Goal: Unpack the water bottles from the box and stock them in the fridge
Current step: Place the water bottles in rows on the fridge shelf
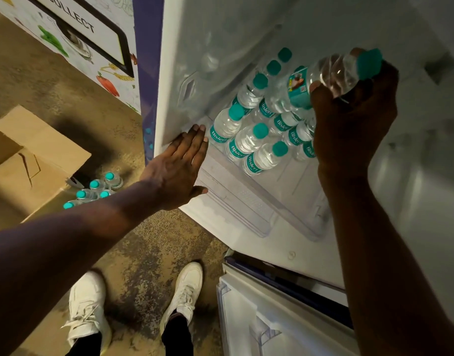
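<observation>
My right hand [354, 119] grips a clear water bottle [331, 75] with a teal cap and label, tilted on its side above the stocked rows. Several matching bottles [249, 140] stand upright on the white fridge shelf [236, 199]. At the shelf's left front corner my left hand [179, 168] reaches in with straight fingers, its fingertips next to the nearest bottle, holding nothing. Down on the floor to the left, several more bottles [95, 188] stand beside the open cardboard box [28, 163].
The fridge's inner left wall [184, 73] rises beside my left hand. The open fridge door [272, 317] with its racks is at lower right. My two white shoes [133, 304] stand on the mottled brown floor. A printed panel [87, 42] stands at upper left.
</observation>
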Demonstrator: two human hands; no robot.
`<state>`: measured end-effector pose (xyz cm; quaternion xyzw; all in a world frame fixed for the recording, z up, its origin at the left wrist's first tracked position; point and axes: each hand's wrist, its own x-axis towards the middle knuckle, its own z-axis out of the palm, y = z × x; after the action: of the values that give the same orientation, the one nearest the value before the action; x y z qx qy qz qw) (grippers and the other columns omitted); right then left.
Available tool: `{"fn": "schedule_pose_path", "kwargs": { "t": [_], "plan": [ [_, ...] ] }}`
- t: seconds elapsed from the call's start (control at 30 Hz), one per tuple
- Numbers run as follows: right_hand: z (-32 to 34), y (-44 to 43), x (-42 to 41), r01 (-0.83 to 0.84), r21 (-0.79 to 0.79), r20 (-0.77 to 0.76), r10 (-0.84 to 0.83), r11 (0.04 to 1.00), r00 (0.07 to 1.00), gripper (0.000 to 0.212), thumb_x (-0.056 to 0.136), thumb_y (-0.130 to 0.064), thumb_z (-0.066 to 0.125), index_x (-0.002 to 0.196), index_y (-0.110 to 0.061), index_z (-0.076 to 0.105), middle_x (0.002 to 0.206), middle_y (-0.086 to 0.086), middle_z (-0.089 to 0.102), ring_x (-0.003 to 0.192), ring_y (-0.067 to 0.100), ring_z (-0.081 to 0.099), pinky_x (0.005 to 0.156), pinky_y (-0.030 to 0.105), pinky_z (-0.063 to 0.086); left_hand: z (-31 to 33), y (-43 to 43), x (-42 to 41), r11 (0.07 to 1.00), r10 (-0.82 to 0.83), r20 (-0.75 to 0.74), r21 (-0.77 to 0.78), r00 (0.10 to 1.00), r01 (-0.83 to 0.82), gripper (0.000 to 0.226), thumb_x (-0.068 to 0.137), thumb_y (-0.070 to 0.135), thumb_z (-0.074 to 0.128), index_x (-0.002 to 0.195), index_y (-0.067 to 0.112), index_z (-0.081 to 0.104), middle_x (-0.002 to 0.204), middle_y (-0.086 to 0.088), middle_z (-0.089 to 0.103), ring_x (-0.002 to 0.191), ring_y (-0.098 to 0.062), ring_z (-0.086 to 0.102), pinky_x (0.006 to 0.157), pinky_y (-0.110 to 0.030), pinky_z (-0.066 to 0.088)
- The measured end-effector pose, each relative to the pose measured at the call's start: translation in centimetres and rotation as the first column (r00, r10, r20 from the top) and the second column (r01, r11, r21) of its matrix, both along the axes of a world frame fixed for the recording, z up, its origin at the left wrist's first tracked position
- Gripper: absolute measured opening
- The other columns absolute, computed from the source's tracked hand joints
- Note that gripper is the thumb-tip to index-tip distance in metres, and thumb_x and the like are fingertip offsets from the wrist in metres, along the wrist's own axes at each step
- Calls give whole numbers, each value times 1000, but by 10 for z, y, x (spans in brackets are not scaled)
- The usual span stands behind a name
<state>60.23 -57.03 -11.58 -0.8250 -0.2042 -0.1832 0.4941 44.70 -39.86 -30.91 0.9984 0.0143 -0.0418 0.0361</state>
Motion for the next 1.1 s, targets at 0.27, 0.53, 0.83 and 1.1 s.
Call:
{"fn": "schedule_pose_path", "kwargs": {
  "t": [0.27,0.53,0.83,1.1],
  "plan": [
    [-23,2,58,-51,-335,-58,34,941,998,61,69,-26,81,121,-2,62,113,2,73,99,19,73,89,38,61,-8,3,0,998,-44,-95,32,995,48,143,85,81,60,157,-3,-30,169,-25,-29,159,-42,-21,132,-53,-1],
    [-59,15,68,-290,-666,-157,250,688,955,60,79,-24,90,126,-1,60,122,11,71,109,25,70,97,34,58,-11,5,2,998,-35,-166,40,985,43,149,83,77,67,153,-2,-38,165,-25,-38,156,-44,-28,131,-55,-4],
    [-63,12,67,-350,-782,-190,337,516,922,52,82,-11,86,128,-4,65,133,14,66,123,28,64,105,38,55,-15,6,2,999,-29,-172,34,985,35,151,81,75,70,153,-2,-38,164,-26,-40,154,-45,-31,127,-54,-12],
    [-45,22,80,-77,-843,26,183,533,983,58,94,-59,67,117,-7,72,114,11,75,104,26,71,92,27,48,-4,3,4,997,-34,-252,61,967,50,150,84,74,69,149,-4,-42,161,-28,-43,153,-47,-32,131,-58,-3]
  ]
}}
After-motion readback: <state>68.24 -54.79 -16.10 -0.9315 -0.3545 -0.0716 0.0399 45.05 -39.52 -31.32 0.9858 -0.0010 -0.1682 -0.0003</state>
